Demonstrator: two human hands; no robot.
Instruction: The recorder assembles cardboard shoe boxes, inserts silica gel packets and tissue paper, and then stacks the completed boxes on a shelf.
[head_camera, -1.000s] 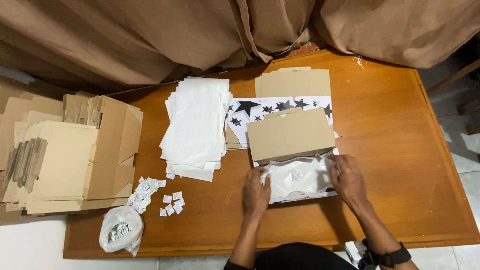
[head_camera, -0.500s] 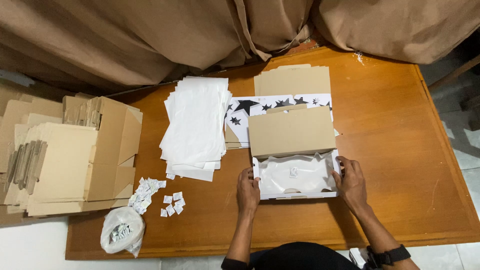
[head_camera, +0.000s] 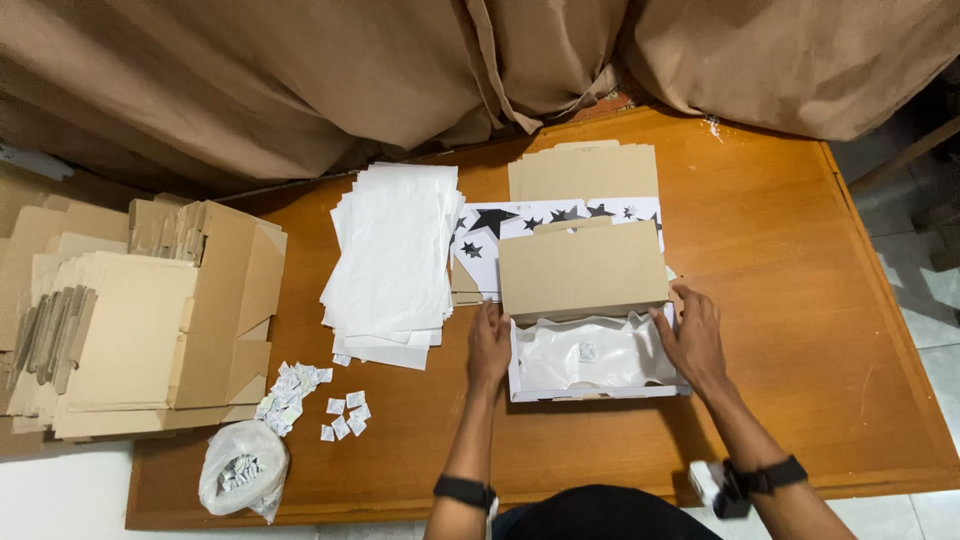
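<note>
- Both hands are pressing flat against the ends of the open cardboard box (head_camera: 590, 330): the left hand (head_camera: 489, 345) is touching its left wall and the right hand (head_camera: 690, 340) its right wall, fingers loosely spread, not closing around anything.
- The box is sitting on the wooden table (head_camera: 800, 300) in front of the person, its brown lid standing up, with white tissue paper (head_camera: 590, 355) and a small sachet (head_camera: 587, 352) lying inside.
- Risk, as I am judging it: the thin paper is puffing up, so it could be getting caught at the rim — or the sachet could be slipping under a fold.
- Around it are lying a stack of white sheets (head_camera: 395, 260), flattened cartons (head_camera: 140, 320), loose sachets (head_camera: 300, 390) and a plastic bag (head_camera: 243, 470); brown curtains (head_camera: 300, 80) are hanging behind.
</note>
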